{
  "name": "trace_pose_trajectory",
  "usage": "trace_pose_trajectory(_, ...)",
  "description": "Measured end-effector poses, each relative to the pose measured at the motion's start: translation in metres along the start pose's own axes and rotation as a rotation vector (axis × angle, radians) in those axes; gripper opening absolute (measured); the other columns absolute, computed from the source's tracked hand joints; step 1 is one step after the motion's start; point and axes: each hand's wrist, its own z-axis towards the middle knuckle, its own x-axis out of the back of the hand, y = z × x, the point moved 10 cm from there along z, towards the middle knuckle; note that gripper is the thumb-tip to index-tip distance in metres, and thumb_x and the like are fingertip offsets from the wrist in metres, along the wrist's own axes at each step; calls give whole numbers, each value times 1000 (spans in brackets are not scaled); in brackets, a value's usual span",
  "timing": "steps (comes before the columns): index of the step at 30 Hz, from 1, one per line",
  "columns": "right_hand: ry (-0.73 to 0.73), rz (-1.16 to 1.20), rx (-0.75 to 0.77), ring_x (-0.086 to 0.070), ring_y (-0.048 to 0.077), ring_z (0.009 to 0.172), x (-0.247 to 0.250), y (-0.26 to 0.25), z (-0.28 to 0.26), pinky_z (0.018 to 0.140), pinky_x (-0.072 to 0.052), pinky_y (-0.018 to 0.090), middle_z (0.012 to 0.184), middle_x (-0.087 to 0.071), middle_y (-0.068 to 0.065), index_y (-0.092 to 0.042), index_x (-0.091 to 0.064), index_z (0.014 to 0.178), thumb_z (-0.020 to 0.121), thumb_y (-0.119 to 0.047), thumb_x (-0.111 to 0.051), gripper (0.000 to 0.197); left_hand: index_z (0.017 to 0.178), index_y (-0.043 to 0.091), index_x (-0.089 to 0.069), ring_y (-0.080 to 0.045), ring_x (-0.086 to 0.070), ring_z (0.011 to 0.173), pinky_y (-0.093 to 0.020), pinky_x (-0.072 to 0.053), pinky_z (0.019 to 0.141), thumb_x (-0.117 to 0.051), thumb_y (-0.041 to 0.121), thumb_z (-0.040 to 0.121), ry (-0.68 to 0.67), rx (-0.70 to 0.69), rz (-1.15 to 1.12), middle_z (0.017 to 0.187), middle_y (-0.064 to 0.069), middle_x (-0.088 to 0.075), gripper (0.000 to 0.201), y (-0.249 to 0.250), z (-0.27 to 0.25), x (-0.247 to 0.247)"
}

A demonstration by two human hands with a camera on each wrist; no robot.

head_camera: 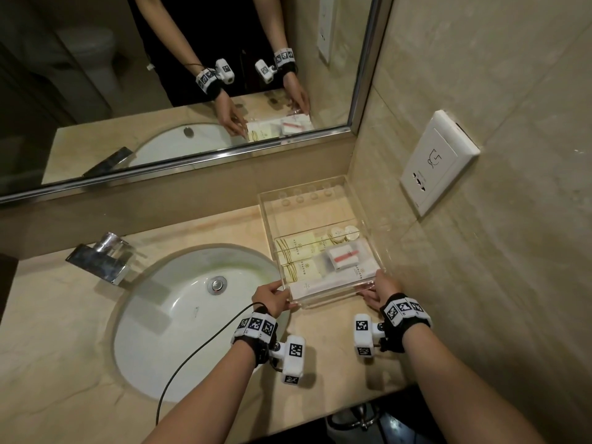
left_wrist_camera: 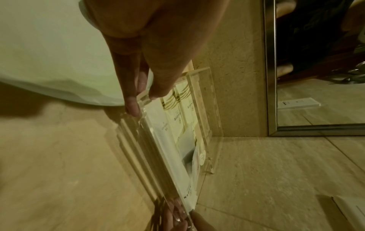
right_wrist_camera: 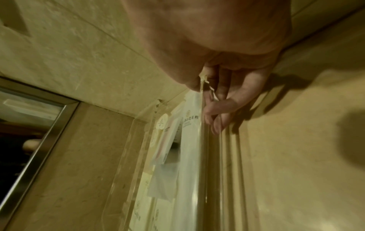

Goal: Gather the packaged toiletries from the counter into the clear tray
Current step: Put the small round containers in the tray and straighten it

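Toiletries (head_camera: pixel 315 265) in their packets already lie inside the clear tray (head_camera: pixel 368 219), which sits right of centre in the head view, on the counter (head_camera: pixel 64 331) between the sink (head_camera: pixel 179 302) to its left and the tiled side wall to its right; no loose packet shows on the counter around it, so the gathering looks, by my judgement, finished or nearly so; both hands now hold the tray itself rather than any packet, probably to square it or slide it toward the mirror (head_camera: pixel 128 91) at the top of the frame; the left hand (head_camera: pixel 270 296) pinches the tray's near left corner, thumb on the rim and fingers down the outer wall, as the left wrist view shows plainly; the right hand (head_camera: pixel 382 291) takes the near right corner the same way, thumb over the rim and fingers curled against the outside; a grip at two corners keeps a wide, shallow, slippery tray level and stops it twisting, which suits its loose contents; counting what lies inside, as far as clear walls and overlaps allow: two round cream-coloured pieces (head_camera: pixel 343 234) side by side toward the far right, about four flat pale-yellow sachets (head_camera: pixel 299 248) with gold lines on the left, one white packet with a red stripe (head_camera: pixel 344 256) at the right, and one long white packet (head_camera: pixel 307 287) along the near wall; further pale wrappers under these I cannot count surely; one tray, one sink, one tap (head_camera: pixel 102 256) at middle left, one wall socket (head_camera: pixel 439 161) at upper right.
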Motion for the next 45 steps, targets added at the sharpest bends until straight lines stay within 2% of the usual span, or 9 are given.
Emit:
trace_pose_trajectory(7,-98,161,128,-69,24,95,-14,5,-21,81,-57,33,116,-68,15,-5,-55,127,101,-26,-50,34,124,-3,-58,-34,-69,66,-37,-62,66,-62,-5,84,29,-11,-61,67,-15,-67,40,5,3,5)
trace_pose_trajectory(15,-203,352,119,-52,34,126,-47,-15,-22,104,-47,40,130,-52,21,7,-39,139,101,-4,-46,41,92,2,-64,-25,-69,69,-33,-59,80,-59,8,90,112,-11,-193,73,-17,-68,8,17,16,16)
trace_pose_trajectory(18,-231,383,100,-48,31,127,-58,-24,-16,103,-47,43,122,-49,17,3,-47,130,100,-4,-46,31,68,5,-60,-31,-63,79,-40,-53,88,-48,22,98,99,38,-191,77,-21,-65,35,11,13,7)
trace_pose_trajectory(20,-237,342,91,-52,28,115,-62,-26,-14,99,-48,41,116,-51,17,-1,-54,111,100,-6,-47,14,77,-1,-56,-33,-63,79,-47,-54,90,-41,23,102,27,129,-304,81,-22,-63,37,5,8,-9)
trace_pose_trajectory(25,-125,225,139,-63,25,112,-49,-20,-2,101,-50,34,127,-57,19,9,-51,130,97,-7,-54,37,114,-14,-48,-42,-65,93,-40,-61,75,-43,6,99,-36,288,-701,105,-31,-61,25,-3,5,-31)
trace_pose_trajectory(28,-126,236,115,-66,21,107,-47,-18,2,95,-51,25,111,-61,18,10,-59,108,93,-3,-58,20,122,-13,-45,-44,-65,96,-36,-62,65,-43,-1,96,-25,295,-815,116,-33,-57,28,-2,4,-32)
trace_pose_trajectory(36,-201,273,169,-55,27,124,-72,-51,-13,86,-51,23,138,-51,21,6,-48,134,96,3,-53,38,141,-1,-31,-36,-58,118,-42,-50,100,-35,2,98,-69,264,-900,132,-28,-54,44,23,12,-34)
trace_pose_trajectory(40,-210,313,129,-52,27,127,-83,-60,-14,70,-56,14,135,-52,21,9,-51,129,96,4,-51,33,135,-3,-34,-35,-57,121,-41,-46,102,-29,-1,96,-106,251,-901,132,-25,-56,40,31,13,-40)
trace_pose_trajectory(45,-242,337,95,-59,20,110,-94,-67,-14,94,-50,26,135,-54,13,2,-54,126,96,1,-48,31,115,-8,-50,-32,-56,115,-38,-42,109,-33,-8,93,-124,261,-867,118,-22,-58,28,38,19,-43)
